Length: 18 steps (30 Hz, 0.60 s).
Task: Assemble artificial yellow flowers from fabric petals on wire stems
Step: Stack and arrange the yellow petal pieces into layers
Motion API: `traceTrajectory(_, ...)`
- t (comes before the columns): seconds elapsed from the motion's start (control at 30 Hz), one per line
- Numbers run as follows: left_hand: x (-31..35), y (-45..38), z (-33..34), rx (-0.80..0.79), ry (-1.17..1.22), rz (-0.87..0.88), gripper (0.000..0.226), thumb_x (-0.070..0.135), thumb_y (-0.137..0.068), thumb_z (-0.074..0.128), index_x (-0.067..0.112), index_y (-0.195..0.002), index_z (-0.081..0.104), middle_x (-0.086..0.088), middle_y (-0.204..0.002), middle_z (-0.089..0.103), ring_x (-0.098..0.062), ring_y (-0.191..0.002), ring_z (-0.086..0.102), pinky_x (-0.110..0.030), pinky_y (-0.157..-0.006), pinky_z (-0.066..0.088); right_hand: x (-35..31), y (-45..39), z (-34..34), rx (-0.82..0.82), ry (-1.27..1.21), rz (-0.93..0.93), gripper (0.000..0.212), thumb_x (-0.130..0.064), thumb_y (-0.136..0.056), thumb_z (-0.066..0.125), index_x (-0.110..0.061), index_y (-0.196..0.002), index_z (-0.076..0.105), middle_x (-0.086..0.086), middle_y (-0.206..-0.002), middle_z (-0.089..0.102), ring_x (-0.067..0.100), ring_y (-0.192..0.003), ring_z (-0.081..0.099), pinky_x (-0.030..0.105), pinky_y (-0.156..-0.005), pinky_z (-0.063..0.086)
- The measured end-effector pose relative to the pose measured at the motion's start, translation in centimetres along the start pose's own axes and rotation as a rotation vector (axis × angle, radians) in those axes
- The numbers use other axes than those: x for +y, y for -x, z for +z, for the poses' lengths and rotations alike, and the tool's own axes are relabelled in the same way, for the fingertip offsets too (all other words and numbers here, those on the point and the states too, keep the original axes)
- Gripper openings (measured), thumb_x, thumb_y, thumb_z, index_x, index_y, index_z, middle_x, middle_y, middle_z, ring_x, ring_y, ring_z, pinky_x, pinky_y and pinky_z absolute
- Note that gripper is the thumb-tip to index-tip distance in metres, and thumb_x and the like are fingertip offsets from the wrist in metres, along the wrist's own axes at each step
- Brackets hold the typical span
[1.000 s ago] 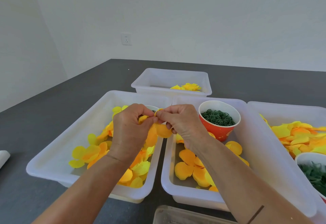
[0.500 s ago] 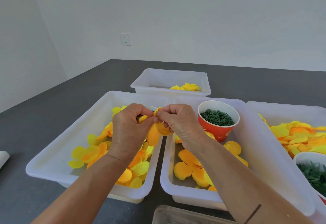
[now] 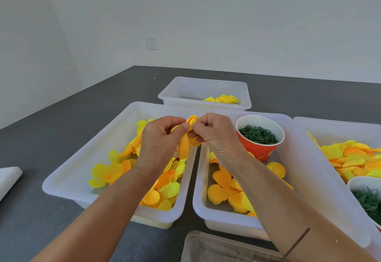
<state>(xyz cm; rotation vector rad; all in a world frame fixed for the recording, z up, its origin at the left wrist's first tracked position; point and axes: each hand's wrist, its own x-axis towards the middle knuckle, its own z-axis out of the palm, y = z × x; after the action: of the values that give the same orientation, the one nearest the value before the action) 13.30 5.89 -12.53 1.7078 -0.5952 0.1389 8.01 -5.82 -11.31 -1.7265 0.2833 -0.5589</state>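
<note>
While both hands, left [image 3: 162, 138] and right [image 3: 214, 132], pinch the petals [image 3: 190, 121] above the tubs, fan layers evenly; rings [image 3: 257, 135] wait at three o'clock.

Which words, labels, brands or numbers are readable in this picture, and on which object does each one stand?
No text can be read.
Red cup: pale marks near its base, too blurred to tell whether they are writing.
Wall socket: only its slots show, no lettering.
White bins: no label in view.
Petals pinched by the left hand and right hand: plain, no print.
</note>
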Motion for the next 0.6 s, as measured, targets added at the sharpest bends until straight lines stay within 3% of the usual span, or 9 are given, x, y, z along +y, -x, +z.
traceTrajectory(0.1, 0.01, 0.06, 0.12, 0.0, -0.018, 0.009, 0.016, 0.012, -0.084, 0.067, 0.014, -0.098, 0.074, 0.001, -0.084, 0.073, -0.017, -0.078, 0.069, -0.039, -0.076, 0.058, 0.14, 0.06, -0.14, 0.063, -0.038, 0.032, 0.01, 0.0, -0.071, 0.067, -0.005, -0.065, 0.063, 0.014, -0.065, 0.069, 0.02, -0.066, 0.065, 0.033, -0.065, 0.056)
traceTrajectory(0.2, -0.01, 0.28, 0.23, -0.02, -0.067, 0.066, 0.017, 0.009, -0.083, 0.067, 0.017, -0.097, 0.074, 0.004, -0.081, 0.073, -0.007, -0.069, 0.066, -0.021, -0.061, 0.056, 0.08, 0.12, -0.28, 0.061, -0.157, 0.132, 0.017, 0.002, -0.07, 0.07, -0.01, -0.061, 0.062, 0.004, -0.056, 0.066, 0.018, -0.063, 0.064, 0.027, -0.06, 0.052)
traceTrajectory(0.27, -0.03, 0.28, 0.24, -0.023, -0.081, 0.083, 0.016, 0.009, -0.083, 0.067, 0.016, -0.097, 0.074, 0.005, -0.079, 0.072, -0.004, -0.064, 0.064, -0.016, -0.056, 0.053, -0.04, 0.08, -0.33, 0.048, -0.229, 0.182, 0.018, 0.003, -0.07, 0.071, -0.011, -0.064, 0.062, 0.005, -0.058, 0.066, 0.018, -0.064, 0.063, 0.025, -0.059, 0.051)
traceTrajectory(0.43, 0.08, 0.19, 0.33, -0.028, -0.069, 0.081, 0.018, 0.012, -0.082, 0.07, 0.016, -0.1, 0.072, 0.004, -0.086, 0.072, -0.009, -0.079, 0.067, -0.026, -0.074, 0.055, -0.39, -0.05, -0.66, -0.003, -0.358, 0.271, 0.014, 0.003, -0.077, 0.068, -0.006, -0.088, 0.067, 0.011, -0.077, 0.07, 0.013, -0.064, 0.066, 0.02, -0.057, 0.052)
traceTrajectory(0.6, -0.01, 0.23, 0.35, -0.012, -0.077, 0.1, 0.018, 0.012, -0.083, 0.068, 0.02, -0.099, 0.071, 0.008, -0.085, 0.071, -0.006, -0.078, 0.066, -0.024, -0.074, 0.057, -0.61, 0.01, -0.75, -0.013, -0.322, 0.285, 0.009, -0.001, -0.081, 0.066, -0.007, -0.087, 0.069, 0.011, -0.076, 0.069, 0.014, -0.063, 0.063, 0.02, -0.055, 0.052)
